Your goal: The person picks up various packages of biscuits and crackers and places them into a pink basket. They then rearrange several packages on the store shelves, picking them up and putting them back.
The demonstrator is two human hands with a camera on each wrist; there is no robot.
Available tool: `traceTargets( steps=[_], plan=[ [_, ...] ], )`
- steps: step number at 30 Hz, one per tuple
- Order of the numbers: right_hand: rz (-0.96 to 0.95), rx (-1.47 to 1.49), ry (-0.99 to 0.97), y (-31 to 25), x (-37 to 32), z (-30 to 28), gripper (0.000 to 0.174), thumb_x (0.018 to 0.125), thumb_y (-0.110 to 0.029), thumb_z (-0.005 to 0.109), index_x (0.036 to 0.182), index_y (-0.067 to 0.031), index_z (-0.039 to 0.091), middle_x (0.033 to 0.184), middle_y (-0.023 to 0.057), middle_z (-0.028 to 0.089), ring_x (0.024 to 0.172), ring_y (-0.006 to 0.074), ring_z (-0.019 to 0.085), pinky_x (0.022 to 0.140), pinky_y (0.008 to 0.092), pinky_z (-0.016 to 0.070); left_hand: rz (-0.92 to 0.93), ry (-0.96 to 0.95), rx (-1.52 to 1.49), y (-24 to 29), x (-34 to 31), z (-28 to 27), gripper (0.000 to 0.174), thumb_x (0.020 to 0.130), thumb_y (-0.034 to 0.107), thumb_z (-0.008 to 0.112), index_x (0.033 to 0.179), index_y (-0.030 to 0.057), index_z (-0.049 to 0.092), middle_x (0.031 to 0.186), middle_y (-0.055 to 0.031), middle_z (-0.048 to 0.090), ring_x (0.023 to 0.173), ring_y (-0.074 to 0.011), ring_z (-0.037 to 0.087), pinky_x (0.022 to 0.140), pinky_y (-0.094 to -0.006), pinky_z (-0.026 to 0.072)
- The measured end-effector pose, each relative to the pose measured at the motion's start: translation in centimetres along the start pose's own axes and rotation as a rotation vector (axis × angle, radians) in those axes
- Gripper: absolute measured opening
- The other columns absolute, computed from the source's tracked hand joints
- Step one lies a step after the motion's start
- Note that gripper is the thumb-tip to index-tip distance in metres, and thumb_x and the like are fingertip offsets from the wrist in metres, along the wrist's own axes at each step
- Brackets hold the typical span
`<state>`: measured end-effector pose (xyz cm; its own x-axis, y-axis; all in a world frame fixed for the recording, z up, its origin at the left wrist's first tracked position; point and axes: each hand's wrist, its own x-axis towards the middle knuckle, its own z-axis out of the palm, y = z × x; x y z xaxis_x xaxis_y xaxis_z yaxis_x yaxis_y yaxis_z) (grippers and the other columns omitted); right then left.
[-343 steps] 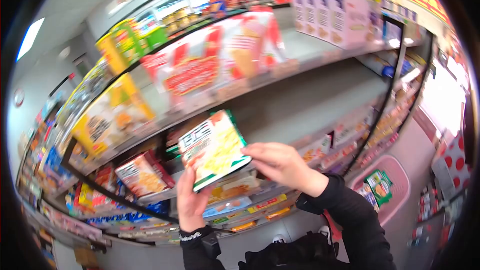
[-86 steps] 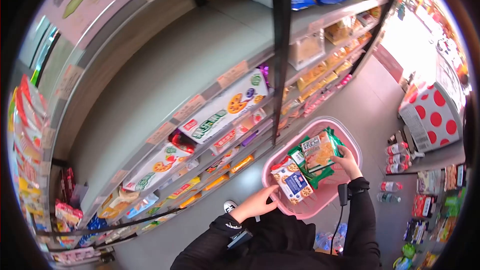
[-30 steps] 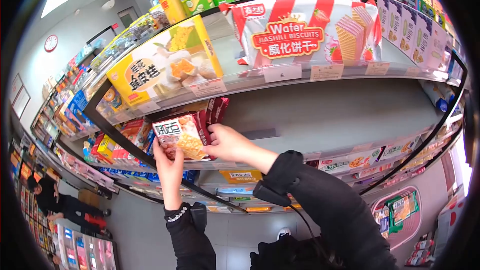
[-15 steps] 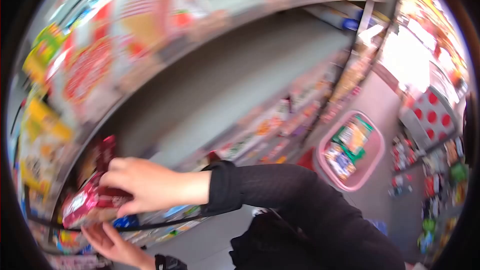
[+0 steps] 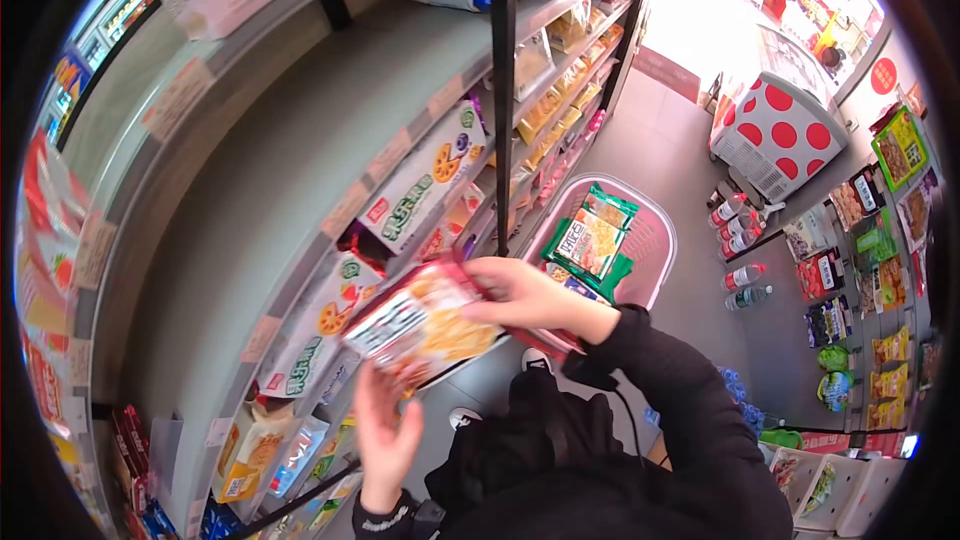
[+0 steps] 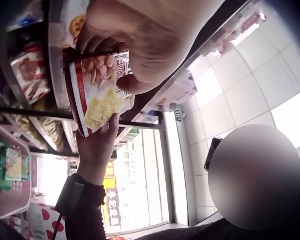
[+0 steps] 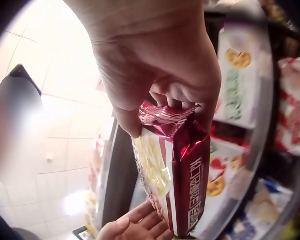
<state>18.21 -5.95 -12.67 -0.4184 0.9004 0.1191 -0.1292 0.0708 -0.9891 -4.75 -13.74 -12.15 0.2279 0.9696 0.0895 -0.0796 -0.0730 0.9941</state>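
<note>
My right hand [image 5: 530,298] grips one end of a dark red biscuit pack [image 5: 425,330], pictured with crackers and nuts. The right wrist view shows its thumb and fingers pinching the crimped wrapper end [image 7: 165,117]. At the pack's other end is my left hand [image 5: 385,440], fingers at its edge and thumb apart; in the right wrist view the left fingers [image 7: 152,220] lie nearly straight beside the pack. A pink basket [image 5: 655,240] stands on the floor, holding green-wrapped biscuit packs [image 5: 595,240] and a blue-and-white pack [image 5: 570,282], partly hidden by my right arm.
A curved shelf unit [image 5: 270,130] with a black upright post [image 5: 503,90] runs along the left, stocked with white biscuit boxes [image 5: 425,180]. Bottles [image 5: 735,225] stand on the floor right of the basket. Beyond them is a red-dotted chest freezer [image 5: 780,130].
The red biscuit pack has come off the shelf and now hangs between both hands, nearer the basket. The head view has swung right. Earlier, a green pack was carried to the basket.
</note>
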Motion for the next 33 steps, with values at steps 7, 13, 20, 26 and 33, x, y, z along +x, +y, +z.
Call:
traceTargets(
  steps=[7, 13, 20, 26, 33],
  plan=[
    [0.429, 0.101, 0.429, 5.7, -10.9, -10.7, 0.039, 0.076, -0.013, 0.064, 0.107, 0.0031, 0.049, 0.097, 0.0053, 0.057, 0.087, 0.011, 0.054, 0.078, 0.0269, 0.0443, -0.293, -0.293, -0.03, -12.1, 6.3, 10.6, 0.053, 0.078, 0.003, 0.053, 0.125, -0.0004, 0.029, 0.115, -0.0099, 0.047, 0.102, -0.0173, 0.049, 0.081, -0.0289, 0.0419],
    [0.7, 0.236, 0.464, 13.2, -16.8, -15.0, 0.031, 0.076, -0.009, 0.063, 0.103, 0.0045, 0.053, 0.099, 0.0065, 0.057, 0.089, 0.0131, 0.054, 0.078, 0.0256, 0.0443, -0.471, -0.304, 0.091, -19.7, 10.2, 17.2, 0.036, 0.072, 0.007, 0.054, 0.105, -0.004, 0.043, 0.09, -0.0087, 0.058, 0.08, -0.0173, 0.058, 0.071, -0.0277, 0.046],
    [1.028, 0.522, 0.446, 16.6, -17.4, -15.0, 0.038, 0.079, -0.023, 0.061, 0.108, -0.0004, 0.049, 0.1, 0.006, 0.056, 0.087, 0.0141, 0.056, 0.078, 0.0265, 0.0447, -0.366, -0.434, 0.619, -25.5, 12.2, 18.8, 0.032, 0.065, 0.021, 0.056, 0.088, -0.0019, 0.052, 0.076, -0.0189, 0.059, 0.077, -0.0339, 0.057, 0.069, -0.04, 0.0452],
    [1.103, 0.441, 0.332, 16.1, -15.6, -16.1, 0.045, 0.081, -0.038, 0.056, 0.11, -0.0032, 0.05, 0.104, 0.0051, 0.055, 0.09, 0.015, 0.054, 0.081, 0.027, 0.042, -0.362, -0.426, 0.825, -25.6, 13.9, 19.6, 0.036, 0.068, 0.019, 0.052, 0.099, 0.0011, 0.05, 0.092, -0.0227, 0.055, 0.088, -0.0385, 0.052, 0.077, -0.0449, 0.0424],
    [1.067, -0.165, 0.038, 16.1, -14.6, -18.1, 0.042, 0.082, -0.039, 0.054, 0.1, -0.0008, 0.056, 0.08, 0.0045, 0.06, 0.072, 0.0128, 0.055, 0.066, 0.0266, 0.0458, -0.221, -0.394, 0.517, -22.8, 12.2, 17.2, 0.04, 0.07, 0.013, 0.056, 0.106, -0.0016, 0.046, 0.082, -0.0148, 0.058, 0.078, -0.026, 0.058, 0.072, -0.0349, 0.0456]
  ],
)
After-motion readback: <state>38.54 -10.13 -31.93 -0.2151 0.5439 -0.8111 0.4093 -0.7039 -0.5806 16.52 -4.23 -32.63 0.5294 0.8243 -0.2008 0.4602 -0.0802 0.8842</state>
